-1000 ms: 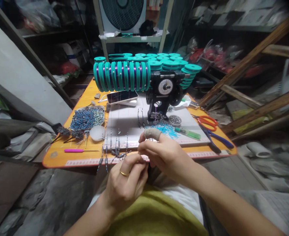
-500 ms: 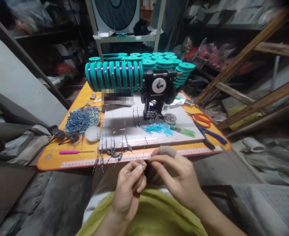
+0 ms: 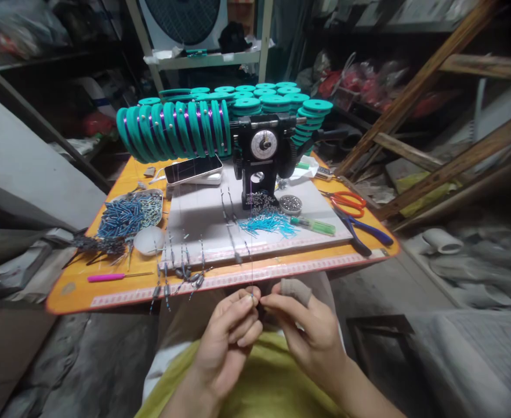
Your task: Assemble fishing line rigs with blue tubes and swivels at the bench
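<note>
My left hand (image 3: 227,342) and my right hand (image 3: 310,337) meet just below the front edge of the orange table (image 3: 290,273), fingertips pinched together on a thin line (image 3: 252,261). That line runs up to the black winding machine (image 3: 257,157) with a round dial. My right thumb wears a beige cloth wrap (image 3: 296,290). A row of teal spools (image 3: 172,130) sits on the machine's left shaft. Several finished rigs with small sinkers (image 3: 185,273) hang over the table's front edge, left of my hands.
On the table lie a white mat (image 3: 203,215), a phone (image 3: 193,170), a tray of blue tubes (image 3: 129,212), loose cyan tubes (image 3: 268,222), a pink-handled needle (image 3: 107,277), red and blue pliers (image 3: 357,209) and a green pen (image 3: 314,225). Stacked teal spools (image 3: 281,101) stand behind. Wooden beams lean at right.
My hands dropped from over the table's front edge to below it, drawing the line toward me. The view shifted, so the table moved up and left.
</note>
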A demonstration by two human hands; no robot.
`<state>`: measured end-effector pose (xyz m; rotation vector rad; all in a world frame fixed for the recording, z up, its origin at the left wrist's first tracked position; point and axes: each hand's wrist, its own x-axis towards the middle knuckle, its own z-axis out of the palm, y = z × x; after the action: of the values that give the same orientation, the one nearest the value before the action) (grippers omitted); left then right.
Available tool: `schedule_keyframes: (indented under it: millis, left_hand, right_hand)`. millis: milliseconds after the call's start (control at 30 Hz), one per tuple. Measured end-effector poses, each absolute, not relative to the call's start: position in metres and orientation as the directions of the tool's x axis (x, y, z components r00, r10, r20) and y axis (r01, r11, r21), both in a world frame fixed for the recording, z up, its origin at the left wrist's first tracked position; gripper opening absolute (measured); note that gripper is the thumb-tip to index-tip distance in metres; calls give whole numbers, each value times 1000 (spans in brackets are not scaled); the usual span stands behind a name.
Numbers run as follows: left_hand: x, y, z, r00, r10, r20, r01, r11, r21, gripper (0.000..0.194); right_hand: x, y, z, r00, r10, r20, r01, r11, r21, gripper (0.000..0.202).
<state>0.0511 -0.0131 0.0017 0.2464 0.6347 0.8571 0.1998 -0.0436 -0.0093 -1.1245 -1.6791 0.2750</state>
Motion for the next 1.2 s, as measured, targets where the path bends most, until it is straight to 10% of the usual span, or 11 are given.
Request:
schedule_keyframes:
  millis: [133,333,667,867,1000,1200]
  left_hand:
    - [50,-10,5,628,635,-450,-597,764,245,15]
    - [51,0,3,729,523,-443,-511,845,157,13]
    - [48,3,10,701,622,-349,-381,741,553,12]
    - [41,-5,22,433,901,27,-70,4,998,18]
    - [36,-10,21,341,803,488,249,-578,777,13]
    - [27,-11,20,366,670,646,379,-741,554,22]
  right_hand:
    - [217,-39,-5,-207,595,777,714,635,-296,23]
    - [233,-31,2,-368,518,772,712,691,-124,16]
    - [238,-38,11,-407,520,751,681,721,-131,16]
    - [233,-39,29,-418,510,752,680,725,-113,19]
    - [230,-35,35,-445,490,750,664,743,-91,18]
    - [222,-26,44,-526,413,743,588,808,-32,21]
